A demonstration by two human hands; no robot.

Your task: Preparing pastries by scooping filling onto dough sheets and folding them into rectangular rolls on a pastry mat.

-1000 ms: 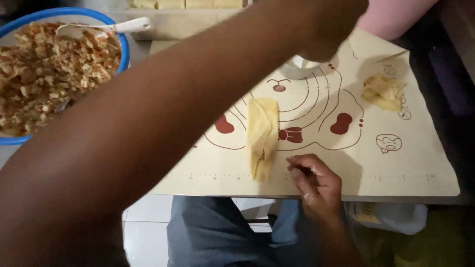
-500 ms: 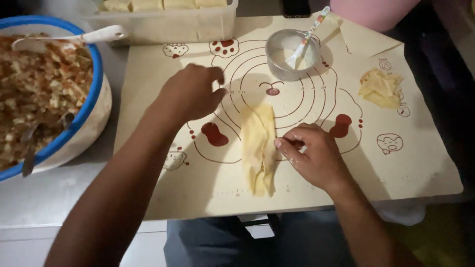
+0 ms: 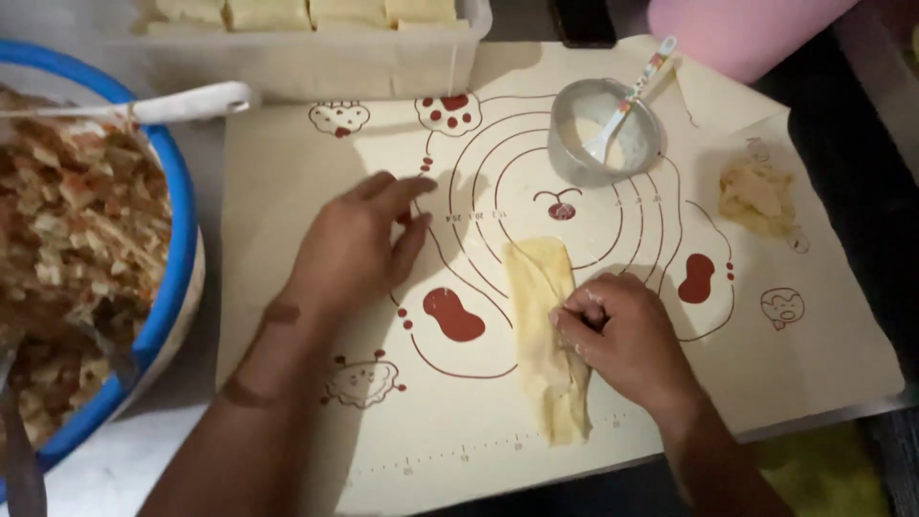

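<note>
A pale yellow folded wrapper roll [image 3: 546,335] lies lengthwise on a cream silicone mat [image 3: 287,191] printed with red rings and paw shapes. My right hand [image 3: 622,335] presses on the roll's middle with curled fingers. My left hand [image 3: 359,239] rests flat on the mat to the left of the roll, fingers spread, holding nothing. A small round metal bowl [image 3: 603,134] of white paste with a white spoon [image 3: 637,91] stands behind the roll.
A big blue-rimmed bowl [image 3: 177,278] of chopped filling with a white spoon [image 3: 191,101] sits at the left. A clear tray [image 3: 316,57] of finished rolls stands at the back. A scrap of dough [image 3: 756,196] lies at the right, near a pink object [image 3: 747,33].
My left arm has swung down from across the view and its hand has settled flat on the mat. My right hand has moved onto the roll's middle.
</note>
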